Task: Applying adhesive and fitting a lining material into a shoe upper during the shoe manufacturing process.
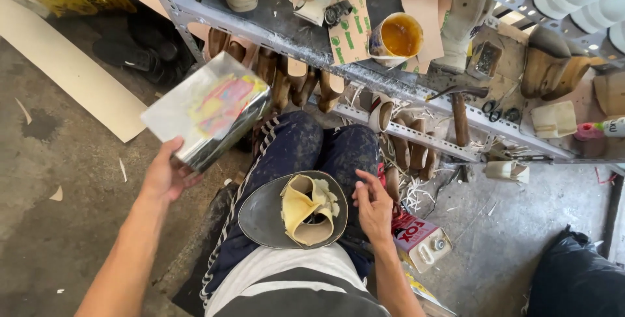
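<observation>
Left hand point(168, 177), centre-left of frame, clamped on the lower corner of a shiny rectangular tin point(207, 110) held tilted in the air above the floor. Right hand point(374, 207), lower centre, empty, fingers loosely curled and apart, resting just beside the dark round piece point(260, 216) on the lap, with a folded yellowish leather upper point(308, 209) lying on it. Best handled with a firmer grip further along the tin's side, since a corner hold invites a slip. Possibly lidless on the far side; hard to tell. Glue cup point(398, 37) on the metal shelf point(286, 34), upper centre.
</observation>
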